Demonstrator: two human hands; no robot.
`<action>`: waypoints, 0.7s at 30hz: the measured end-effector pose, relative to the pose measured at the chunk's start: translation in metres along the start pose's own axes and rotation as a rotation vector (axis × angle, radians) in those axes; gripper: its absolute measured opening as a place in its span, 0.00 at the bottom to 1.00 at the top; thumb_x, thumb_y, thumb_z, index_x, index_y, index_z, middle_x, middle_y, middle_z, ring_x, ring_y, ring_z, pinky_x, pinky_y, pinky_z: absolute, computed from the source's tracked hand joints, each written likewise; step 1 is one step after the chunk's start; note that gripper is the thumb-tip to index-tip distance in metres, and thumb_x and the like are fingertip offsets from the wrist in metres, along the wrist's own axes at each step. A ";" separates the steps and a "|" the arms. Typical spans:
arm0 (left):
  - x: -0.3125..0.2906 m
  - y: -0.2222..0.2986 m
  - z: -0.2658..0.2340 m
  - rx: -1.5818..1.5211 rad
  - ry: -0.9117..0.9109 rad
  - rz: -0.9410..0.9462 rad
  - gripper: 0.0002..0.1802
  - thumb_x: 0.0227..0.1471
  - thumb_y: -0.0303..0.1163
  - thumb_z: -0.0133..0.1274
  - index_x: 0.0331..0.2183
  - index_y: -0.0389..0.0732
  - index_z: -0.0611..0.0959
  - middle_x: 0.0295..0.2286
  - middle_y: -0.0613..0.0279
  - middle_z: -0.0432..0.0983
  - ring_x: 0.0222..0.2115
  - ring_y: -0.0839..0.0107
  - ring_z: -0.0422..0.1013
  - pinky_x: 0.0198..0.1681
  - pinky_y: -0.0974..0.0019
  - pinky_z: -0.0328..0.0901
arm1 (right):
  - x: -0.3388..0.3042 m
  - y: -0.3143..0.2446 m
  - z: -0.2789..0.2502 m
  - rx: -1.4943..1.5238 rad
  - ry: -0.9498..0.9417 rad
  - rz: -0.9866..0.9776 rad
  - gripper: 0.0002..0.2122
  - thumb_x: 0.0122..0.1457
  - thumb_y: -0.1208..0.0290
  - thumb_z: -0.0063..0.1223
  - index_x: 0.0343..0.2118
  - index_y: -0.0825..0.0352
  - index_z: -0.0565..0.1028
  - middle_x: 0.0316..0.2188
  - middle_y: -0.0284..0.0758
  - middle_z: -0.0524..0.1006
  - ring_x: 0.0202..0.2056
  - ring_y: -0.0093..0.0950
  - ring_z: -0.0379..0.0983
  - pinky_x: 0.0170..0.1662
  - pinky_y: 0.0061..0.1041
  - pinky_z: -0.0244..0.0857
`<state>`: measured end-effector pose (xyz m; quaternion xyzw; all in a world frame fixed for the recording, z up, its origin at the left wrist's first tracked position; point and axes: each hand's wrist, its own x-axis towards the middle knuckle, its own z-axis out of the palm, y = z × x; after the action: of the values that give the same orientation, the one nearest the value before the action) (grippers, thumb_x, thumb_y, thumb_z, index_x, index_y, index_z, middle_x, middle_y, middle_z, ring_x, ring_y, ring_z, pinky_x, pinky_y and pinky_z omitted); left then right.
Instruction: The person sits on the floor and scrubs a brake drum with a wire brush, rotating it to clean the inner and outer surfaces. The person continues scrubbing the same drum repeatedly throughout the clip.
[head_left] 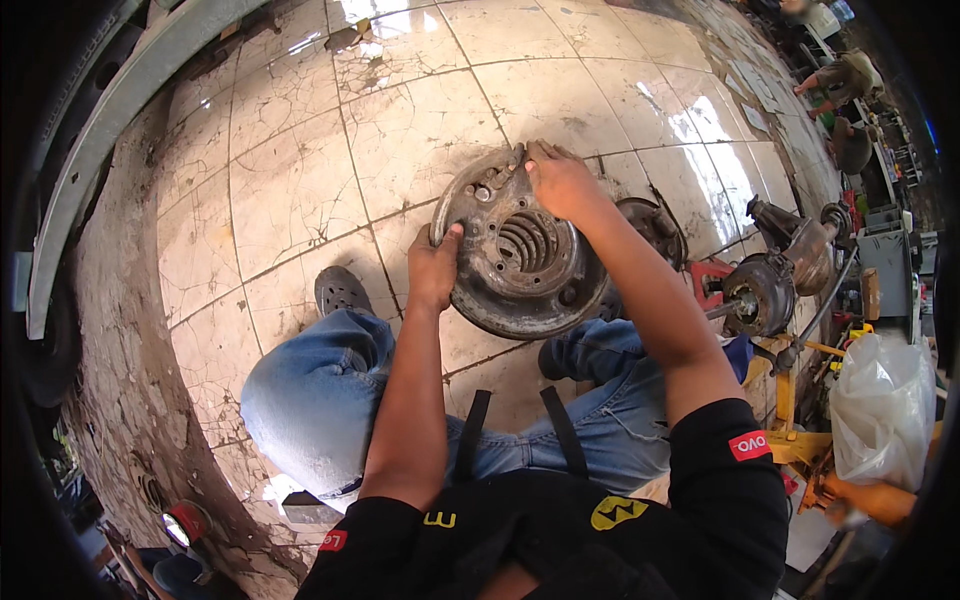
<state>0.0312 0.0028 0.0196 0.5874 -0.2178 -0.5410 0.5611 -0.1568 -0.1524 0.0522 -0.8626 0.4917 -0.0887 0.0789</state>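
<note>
While bending over cracked tiles (290,170), having a pale grey rail (60,200) curving along the far left edge and, lower down, a red lamp (185,523). Spreading both jeans legs (310,400) apart and planting a grey shoe (342,290) on the tiles, left of the work. Gripping the left rim of a worn, round metal plate (478,270) with the left hand (433,265), laying the thumb on the near face and wrapping the fingers behind, out of sight. Holding the plate tilted in front of the knees, showing bolts at its upper left, small holes round the middle and dark rings inside the large centre opening. Being unable to tell of any contact between its lower rim and the floor. Gripping the upper rim with the right hand (560,180), closing the fingers over the edge near the bolts. Having a dark drum (655,230) just beyond the right forearm, partly hidden by it, then a red stand (708,285) beside a greasy axle (805,260). Seeing a co-worker (850,80) at upper right, well apart from the plate. Having, below, a grey box (885,265) and a clear bag (880,410) bulging above an orange cylinder (870,497).
</note>
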 end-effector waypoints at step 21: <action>-0.001 -0.012 0.005 0.036 0.069 0.078 0.18 0.58 0.35 0.54 0.42 0.28 0.76 0.33 0.55 0.78 0.30 0.72 0.71 0.36 0.69 0.67 | -0.020 -0.041 0.023 -0.192 0.097 0.057 0.24 0.65 0.62 0.36 0.60 0.71 0.61 0.63 0.44 0.59 0.63 0.43 0.53 0.63 0.46 0.46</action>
<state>0.0221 0.0045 0.0101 0.6069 -0.2310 -0.4940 0.5782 -0.1278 -0.1132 0.0369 -0.8466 0.5254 -0.0806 -0.0253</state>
